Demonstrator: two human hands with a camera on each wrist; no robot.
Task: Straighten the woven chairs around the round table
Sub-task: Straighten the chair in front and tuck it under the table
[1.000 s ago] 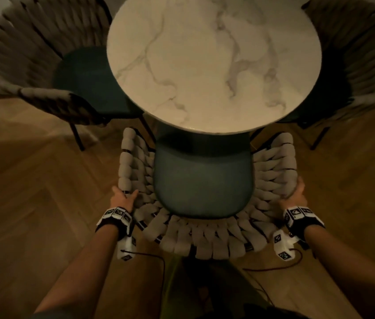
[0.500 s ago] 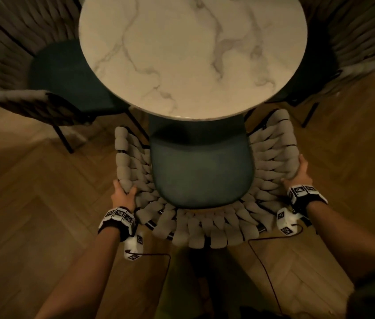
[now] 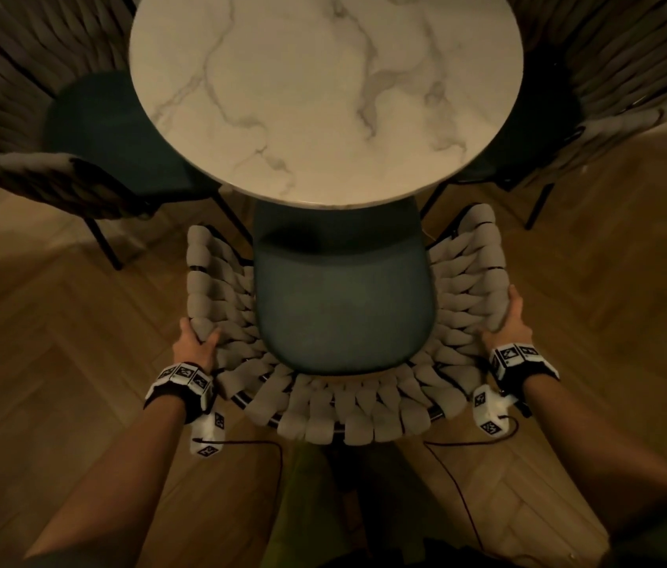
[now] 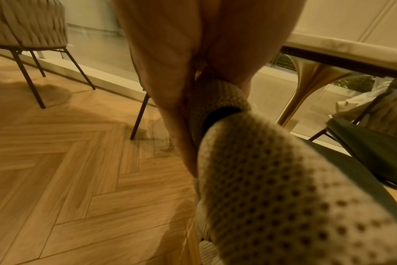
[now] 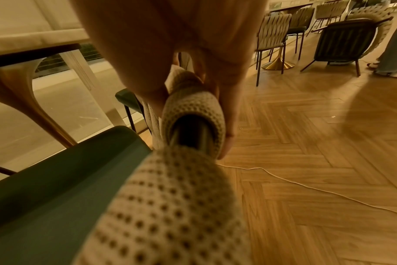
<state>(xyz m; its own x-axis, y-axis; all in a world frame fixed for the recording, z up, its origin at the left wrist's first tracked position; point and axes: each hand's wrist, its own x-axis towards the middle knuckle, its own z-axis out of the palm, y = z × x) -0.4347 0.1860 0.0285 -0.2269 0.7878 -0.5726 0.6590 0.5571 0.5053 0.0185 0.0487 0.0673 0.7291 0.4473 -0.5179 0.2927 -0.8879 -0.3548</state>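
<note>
A woven beige chair (image 3: 364,407) with a teal seat (image 3: 344,305) stands right in front of me, its seat partly under the round marble table (image 3: 323,96). My left hand (image 3: 196,342) grips the woven rim (image 4: 218,100) on the chair's left side, thumb on the inside. On the opposite side my right hand (image 3: 508,321) grips the woven rim (image 5: 193,107), fingers wrapped round a strap over the dark metal tube. Two more woven chairs sit at the table, one at the far left (image 3: 37,116) and one at the far right (image 3: 610,75).
Herringbone wood floor (image 3: 57,383) lies all around. A thin white cable (image 5: 306,186) runs over the floor to my right. Further chairs and a gold-footed table (image 5: 277,41) stand in the background, with a person's legs (image 5: 392,53) beside them. The table's gold pedestal (image 4: 301,86) rises under the top.
The near chair has slid forward, its seat further under the table. Both hands kept their grip on the rim and moved with it; my view shifted closer to the table.
</note>
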